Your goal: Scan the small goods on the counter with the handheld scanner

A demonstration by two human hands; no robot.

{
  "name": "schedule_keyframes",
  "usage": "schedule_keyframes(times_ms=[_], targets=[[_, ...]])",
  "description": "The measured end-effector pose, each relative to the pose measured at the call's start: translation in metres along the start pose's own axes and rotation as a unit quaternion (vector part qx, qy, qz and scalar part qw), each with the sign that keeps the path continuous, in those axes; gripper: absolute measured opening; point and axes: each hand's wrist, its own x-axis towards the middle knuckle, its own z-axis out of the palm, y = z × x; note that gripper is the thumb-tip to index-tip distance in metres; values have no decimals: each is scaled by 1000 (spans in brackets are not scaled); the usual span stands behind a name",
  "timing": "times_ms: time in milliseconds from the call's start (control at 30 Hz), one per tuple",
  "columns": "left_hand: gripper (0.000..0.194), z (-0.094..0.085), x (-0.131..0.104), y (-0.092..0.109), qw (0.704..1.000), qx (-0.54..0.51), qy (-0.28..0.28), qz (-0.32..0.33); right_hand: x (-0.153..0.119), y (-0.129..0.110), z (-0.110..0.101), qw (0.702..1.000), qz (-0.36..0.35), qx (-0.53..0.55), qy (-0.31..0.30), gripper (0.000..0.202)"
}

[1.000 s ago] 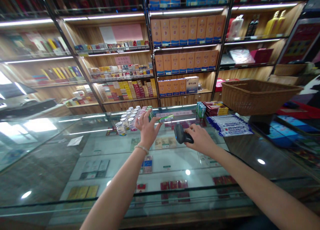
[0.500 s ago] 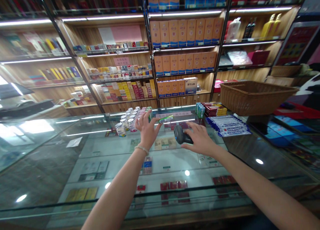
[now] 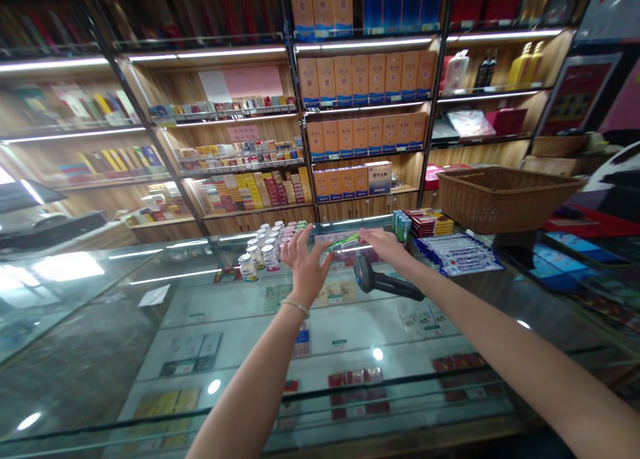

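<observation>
A slim green and white pack (image 3: 345, 240), perhaps a stick of gum or candy, is held over the glass counter between my two hands. The thumb and forefinger of my left hand (image 3: 306, 264) pinch its left end, while the other fingers spread upward. At its right end are the closed-together fingertips of my right hand (image 3: 383, 244); the thumb is mostly hidden. Below my right hand, a black handheld barcode scanner (image 3: 393, 284) lies on the glass, untouched. Just left of my left hand stand rows of small white-lidded jars (image 3: 270, 256).
On the glass counter (image 3: 240, 352), blue-and-white packets (image 3: 460, 254), red and yellow boxes (image 3: 425, 223) and blue-green tubes (image 3: 401, 224) sit to the right. A wicker basket (image 3: 505, 199) stands behind them. Lit wooden shelves of boxed goods (image 3: 353, 78) line the back.
My right hand has let go of the scanner, now lying on the glass, and moved forward to the green pack. My left hand has shifted slightly right with the pack.
</observation>
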Motion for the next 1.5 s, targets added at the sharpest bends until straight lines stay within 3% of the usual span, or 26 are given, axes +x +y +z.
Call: schedule_keyframes(times_ms=[200,433,667,900,1200,1400,1500], targets=[[12,-1,0,-1,1000,-4,13,17,7,-9,-2,998,4,58,-28,52],[13,-5,3,4,999,-4,-22,-32,18,-18,-1,998,-9,59,-25,43],[40,-6,5,5,996,2,-52,-76,34,-41,-1,993,-102,-61,11,31],[33,-8,5,-1,994,-5,-73,-79,35,-60,-1,963,-205,-177,6,26],[26,-7,0,-16,993,33,-74,-83,36,-66,24,944,-248,-217,-6,25],[25,-13,-2,-52,988,54,-139,-50,42,-69,57,938,-245,-241,-35,23],[19,-18,-2,-68,983,56,-153,-79,47,-69,72,934,-245,-256,-47,23]])
